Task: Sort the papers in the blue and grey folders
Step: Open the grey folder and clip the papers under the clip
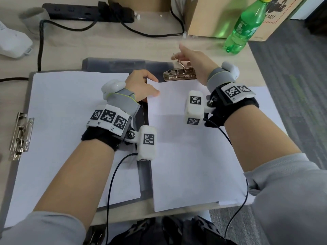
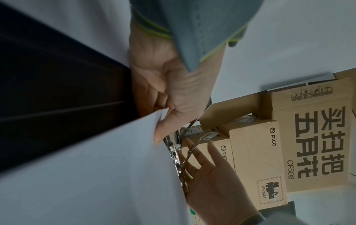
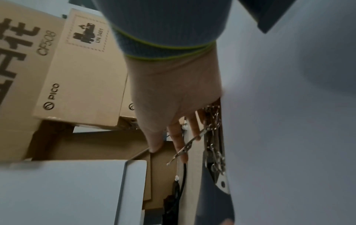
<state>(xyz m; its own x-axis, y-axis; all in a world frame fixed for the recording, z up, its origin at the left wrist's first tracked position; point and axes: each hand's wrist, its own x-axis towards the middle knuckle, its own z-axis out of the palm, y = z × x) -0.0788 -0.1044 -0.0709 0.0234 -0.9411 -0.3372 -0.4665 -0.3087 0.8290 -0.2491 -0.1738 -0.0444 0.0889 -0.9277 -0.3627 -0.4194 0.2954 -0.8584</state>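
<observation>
Two open folders lie side by side on the table. The left grey folder (image 1: 24,103) holds a white sheet (image 1: 70,129) and has its clip (image 1: 20,137) on the left edge. The darker bluish folder (image 1: 123,64) carries the right-hand white paper (image 1: 191,156), below a metal clip (image 1: 179,75) whose lever (image 1: 177,60) stands raised. My left hand (image 1: 145,85) pinches that paper's upper left corner, thumb on top (image 2: 163,130). My right hand (image 1: 191,59) reaches over the clip, its straight fingers (image 3: 179,137) against the lever (image 3: 185,147).
A green bottle (image 1: 244,25) and cardboard boxes (image 1: 212,15) stand behind the clip. A black power strip (image 1: 88,12) with a cable and a white device (image 1: 12,45) lie at the back left. The table's right edge drops to grey carpet (image 1: 292,76).
</observation>
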